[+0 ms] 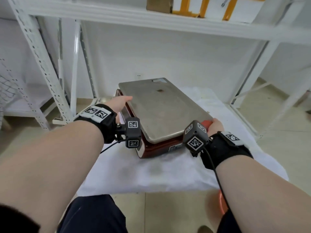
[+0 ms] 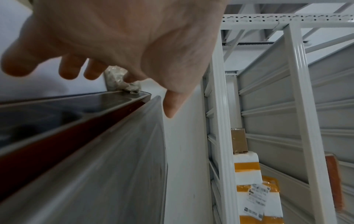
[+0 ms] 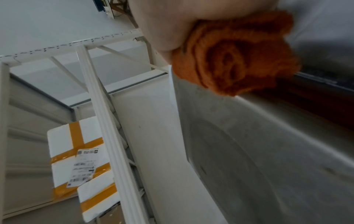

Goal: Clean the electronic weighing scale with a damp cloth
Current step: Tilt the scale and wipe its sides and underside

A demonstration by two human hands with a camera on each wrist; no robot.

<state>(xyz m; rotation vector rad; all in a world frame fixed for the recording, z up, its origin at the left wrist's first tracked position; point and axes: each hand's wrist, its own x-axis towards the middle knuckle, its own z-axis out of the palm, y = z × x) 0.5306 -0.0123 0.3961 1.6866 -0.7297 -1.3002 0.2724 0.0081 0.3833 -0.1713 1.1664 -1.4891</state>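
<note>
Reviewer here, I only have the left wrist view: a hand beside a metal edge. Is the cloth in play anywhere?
Observer: Yes. The right hand grips a bunched orange cloth at the platter's near right corner.
Reviewer: What is the metal edge?
Observer: The steel platter of a red-bodied scale, seen whole from the head view.
Reviewer: Any dirt on it?
Observer: A small brown spot sits toward the platter's far end.
</note>
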